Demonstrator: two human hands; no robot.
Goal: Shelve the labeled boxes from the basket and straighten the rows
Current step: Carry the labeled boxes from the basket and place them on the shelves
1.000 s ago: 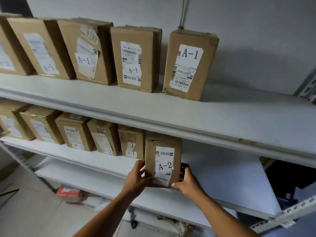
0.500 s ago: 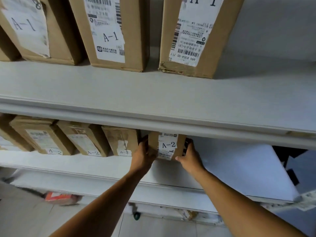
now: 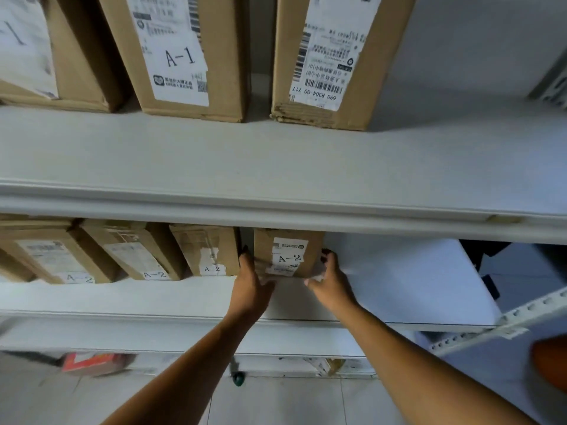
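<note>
A brown cardboard box labeled A-2 [image 3: 288, 253] stands upright on the white middle shelf [image 3: 153, 297], at the right end of a row of A-2 boxes [image 3: 208, 253]. My left hand [image 3: 251, 283] holds its left side, fingers running back along the cardboard and thumb at the front bottom edge. My right hand [image 3: 329, 280] grips its right side, fingers curled at the edge and thumb at the lower front corner. A narrow gap separates this box from its left neighbour. The upper shelf's lip hides the box's top.
Tall A-1 boxes [image 3: 184, 56] stand on the upper shelf [image 3: 276, 161]. Bare white shelf [image 3: 399, 277] stretches right of the held box to a perforated metal upright [image 3: 521, 314]. On the floor lie a red package [image 3: 95, 361] and a small green object [image 3: 237, 378].
Both hands have slid the A-2 box from the front edge back under the upper shelf, level with the row. My view has dropped and moved closer.
</note>
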